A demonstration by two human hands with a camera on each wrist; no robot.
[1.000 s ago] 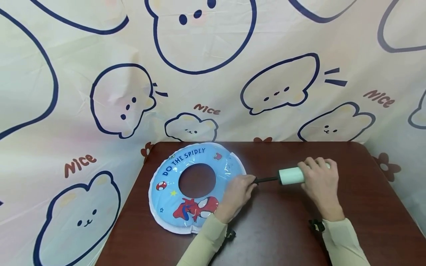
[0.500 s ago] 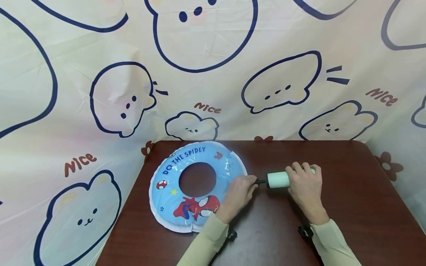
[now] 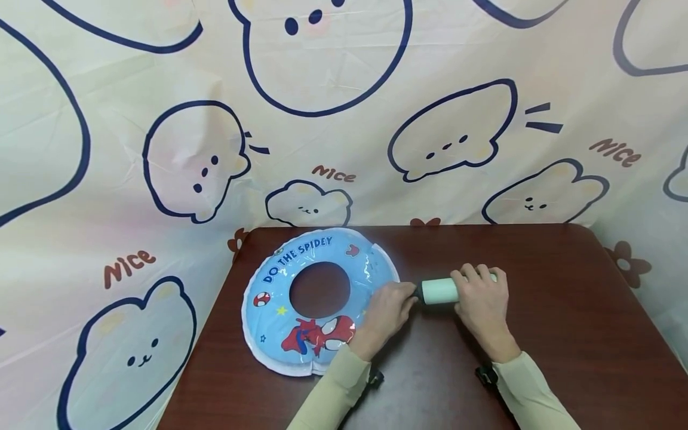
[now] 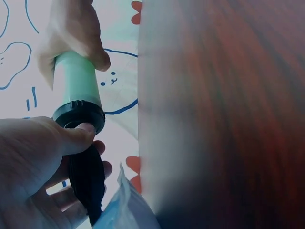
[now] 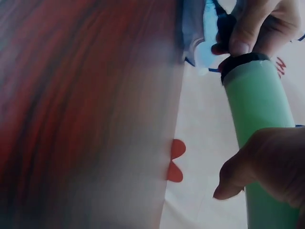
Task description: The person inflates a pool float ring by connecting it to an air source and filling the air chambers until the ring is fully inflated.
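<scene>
A blue inflatable swim ring with a red cartoon figure and the words "DO THE SPIDEY" lies flat on the table. At its right edge, my left hand grips the black nozzle end of a mint-green hand pump. My right hand wraps round the pump's green barrel, which lies close against the left hand's fingers. In the left wrist view, the nozzle's tip reaches the ring's edge; the exact join there cannot be made out.
A dark brown wooden table bears the ring. Behind it hangs a pale cloth printed with blue bear outlines, brown flowers and "Nice". A dark strap sits at the right wrist.
My right hand has moved left with the green barrel, so the black rod seen earlier between barrel and left hand is now covered. The left hand and ring stay about where they were.
</scene>
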